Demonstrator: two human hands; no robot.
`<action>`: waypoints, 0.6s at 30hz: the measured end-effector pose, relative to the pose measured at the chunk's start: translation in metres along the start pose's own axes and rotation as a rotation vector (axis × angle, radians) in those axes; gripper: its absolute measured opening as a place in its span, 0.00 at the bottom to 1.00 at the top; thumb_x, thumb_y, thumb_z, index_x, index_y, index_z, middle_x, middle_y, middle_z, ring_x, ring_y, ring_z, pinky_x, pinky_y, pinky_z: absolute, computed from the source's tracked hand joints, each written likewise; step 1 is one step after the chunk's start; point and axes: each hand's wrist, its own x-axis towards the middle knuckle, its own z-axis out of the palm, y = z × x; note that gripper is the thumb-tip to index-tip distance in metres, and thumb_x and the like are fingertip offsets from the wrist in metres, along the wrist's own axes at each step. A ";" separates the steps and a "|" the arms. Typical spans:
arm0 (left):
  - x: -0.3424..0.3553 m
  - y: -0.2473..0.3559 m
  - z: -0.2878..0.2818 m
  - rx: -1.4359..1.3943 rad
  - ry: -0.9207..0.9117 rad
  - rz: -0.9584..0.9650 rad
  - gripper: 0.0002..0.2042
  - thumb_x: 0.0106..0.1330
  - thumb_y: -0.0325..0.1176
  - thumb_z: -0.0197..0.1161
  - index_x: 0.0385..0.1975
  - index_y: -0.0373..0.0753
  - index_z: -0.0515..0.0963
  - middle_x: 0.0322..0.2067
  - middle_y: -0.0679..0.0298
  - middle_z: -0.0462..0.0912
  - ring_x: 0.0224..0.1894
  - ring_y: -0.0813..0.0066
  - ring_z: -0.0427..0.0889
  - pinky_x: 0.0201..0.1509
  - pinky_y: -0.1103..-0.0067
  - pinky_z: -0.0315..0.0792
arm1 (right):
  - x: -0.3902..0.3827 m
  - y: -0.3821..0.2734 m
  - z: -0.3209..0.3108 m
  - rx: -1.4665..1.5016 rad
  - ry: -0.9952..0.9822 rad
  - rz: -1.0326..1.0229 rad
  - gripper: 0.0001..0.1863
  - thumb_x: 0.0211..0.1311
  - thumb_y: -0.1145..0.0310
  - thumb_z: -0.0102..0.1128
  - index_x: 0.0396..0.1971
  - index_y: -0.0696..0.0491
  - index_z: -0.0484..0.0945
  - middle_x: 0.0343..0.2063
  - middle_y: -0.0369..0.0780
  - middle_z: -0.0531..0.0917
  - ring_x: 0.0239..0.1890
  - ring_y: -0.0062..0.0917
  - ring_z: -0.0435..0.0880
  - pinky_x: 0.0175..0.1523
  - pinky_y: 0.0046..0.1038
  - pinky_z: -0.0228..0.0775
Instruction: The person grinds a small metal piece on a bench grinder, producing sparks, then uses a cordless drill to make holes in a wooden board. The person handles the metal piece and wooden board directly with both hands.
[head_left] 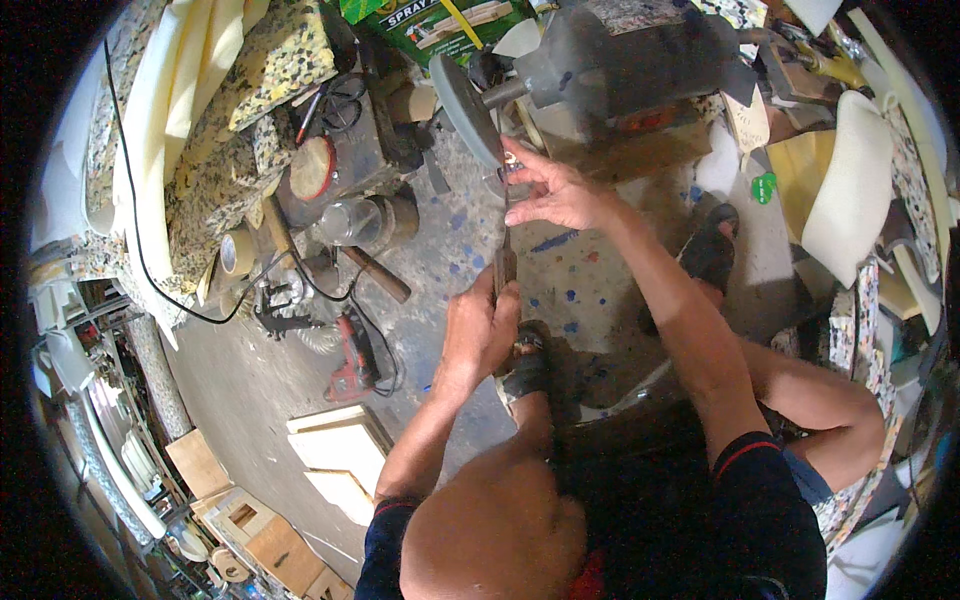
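Observation:
My left hand (478,335) is closed round the wooden handle (505,262) of a long, narrow tool, held lengthwise below the grey grinding wheel (465,110) of a bench grinder (610,70). The tool's far end is at the wheel's lower edge; whether it touches cannot be told. My right hand (550,195) pinches the tool's upper part there, thumb and fingers on it, close to the wheel. My sandalled feet are on the paint-spotted floor (580,280) beneath.
A red power tool (350,355), hammer (375,270), glass jar (350,220), tape roll (237,250), scissors (342,105) and black cables lie at left among foam pieces (180,70). Pale boards (335,450) lie lower left. Foam offcuts (845,185) crowd the right side.

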 end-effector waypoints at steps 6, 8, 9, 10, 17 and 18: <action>-0.033 0.001 0.001 -0.052 -0.034 -0.070 0.15 0.71 0.38 0.52 0.45 0.32 0.76 0.23 0.54 0.82 0.27 0.64 0.83 0.35 0.68 0.75 | -0.011 -0.005 0.005 -0.073 0.028 -0.039 0.57 0.54 0.69 0.76 0.77 0.47 0.43 0.58 0.48 0.78 0.37 0.18 0.75 0.47 0.24 0.74; -0.044 0.002 -0.001 -0.072 -0.050 -0.099 0.15 0.71 0.37 0.52 0.46 0.32 0.76 0.23 0.54 0.82 0.27 0.65 0.83 0.36 0.68 0.75 | -0.016 -0.010 0.009 -0.087 0.019 -0.026 0.58 0.53 0.68 0.77 0.77 0.47 0.43 0.59 0.50 0.77 0.36 0.19 0.76 0.47 0.24 0.74; -0.049 -0.001 -0.001 -0.082 -0.043 -0.086 0.15 0.71 0.38 0.52 0.47 0.32 0.76 0.23 0.54 0.81 0.27 0.65 0.83 0.36 0.68 0.75 | -0.018 -0.013 0.012 -0.093 0.014 -0.021 0.58 0.53 0.67 0.77 0.77 0.47 0.43 0.59 0.50 0.77 0.36 0.19 0.77 0.46 0.24 0.74; -0.054 -0.005 0.000 -0.092 -0.037 -0.072 0.16 0.71 0.39 0.52 0.47 0.33 0.76 0.23 0.54 0.81 0.28 0.64 0.83 0.36 0.68 0.75 | -0.020 -0.016 0.013 -0.111 0.013 0.007 0.58 0.53 0.67 0.77 0.77 0.47 0.43 0.59 0.50 0.77 0.36 0.19 0.77 0.46 0.24 0.74; -0.084 -0.010 -0.006 -0.134 -0.087 -0.054 0.21 0.72 0.44 0.50 0.51 0.32 0.75 0.23 0.54 0.80 0.27 0.66 0.81 0.36 0.67 0.75 | -0.038 -0.013 0.028 -0.184 0.051 -0.009 0.57 0.52 0.66 0.78 0.76 0.46 0.46 0.60 0.52 0.76 0.34 0.19 0.77 0.44 0.25 0.75; -0.089 -0.013 -0.006 -0.145 -0.089 -0.040 0.20 0.72 0.44 0.50 0.52 0.34 0.75 0.22 0.53 0.79 0.27 0.61 0.82 0.35 0.65 0.75 | -0.040 -0.011 0.030 -0.198 0.059 -0.018 0.57 0.52 0.66 0.78 0.76 0.45 0.47 0.60 0.52 0.76 0.34 0.19 0.77 0.44 0.25 0.75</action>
